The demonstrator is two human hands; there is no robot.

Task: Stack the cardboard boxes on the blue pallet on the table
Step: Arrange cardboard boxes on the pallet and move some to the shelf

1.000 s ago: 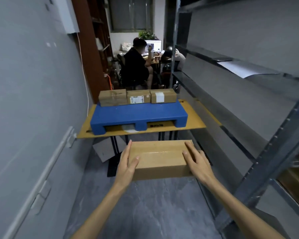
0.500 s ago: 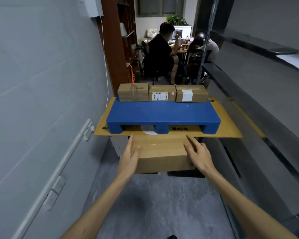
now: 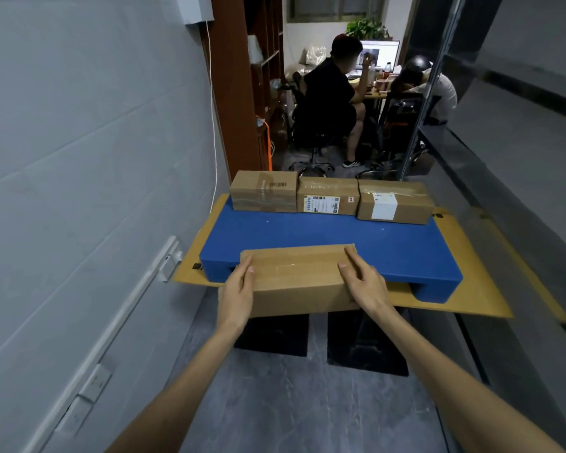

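head cam | wide-angle | faces fwd+down | near blue pallet (image 3: pixel 307 233) | single view

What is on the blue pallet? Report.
Left box, middle box and right box line the far edge of the blue pallet. The carried box, between left hand and right hand, covers its near edge; whether it rests there is hidden.

The light is dim and cool, an even, diffuse wash with a bluish-grey cast on the wall (image 3: pixel 79 158) and floor (image 3: pixel 285 413). The brightest spot is the monitor (image 3: pixel 378 55) in the far room (a pale white-blue glow). Clear tape on the nearest cardboard box (image 3: pixel 294 269) shows a faint sheen. Deep black shadow lies under the desk (image 3: pixel 477 299). Wide-angle distortion bows the wall lines, slants the shelving (image 3: pixel 520 103) at the right edge and stretches the forearms (image 3: pixel 183 387) at the bottom. Detail is soft throughout, softest in the far room.
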